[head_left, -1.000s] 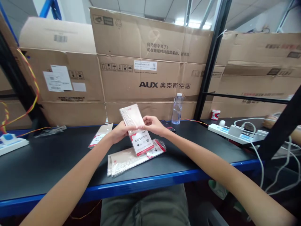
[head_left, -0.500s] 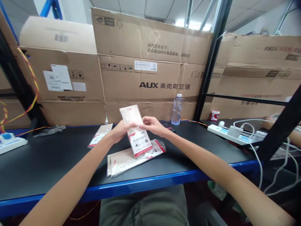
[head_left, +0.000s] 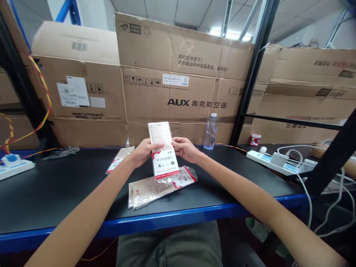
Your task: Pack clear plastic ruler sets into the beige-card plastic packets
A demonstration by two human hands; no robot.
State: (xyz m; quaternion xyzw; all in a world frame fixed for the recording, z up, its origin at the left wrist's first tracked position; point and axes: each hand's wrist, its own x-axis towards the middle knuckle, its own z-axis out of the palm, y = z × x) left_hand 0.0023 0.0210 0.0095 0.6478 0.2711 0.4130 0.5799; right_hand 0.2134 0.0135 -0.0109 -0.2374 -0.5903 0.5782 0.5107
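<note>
L hand (head_left: pixel 142 153) and R hand (head_left: pixel 184 149) both grasping ruler set pkt (head_left: pixel 164 151) by its sides, holding it upright btwn them, its lower end over 2nd pkt (head_left: pixel 158 190), which lies flat on bench (head_left: pixel 55 193) right below hands. 3rd pkt (head_left: pixel 120 159) lies just left of L hand. Water bottle (head_left: pixel 210 131) stands beyond R hand, cardboard boxes (head_left: pixel 178 48) stacked behind it, and power strip (head_left: pixel 278 161) w/ white cords sits well right of hands.

The packaged ruler set (head_left: pixel 163 150) has swung from tilted to nearly upright
</note>
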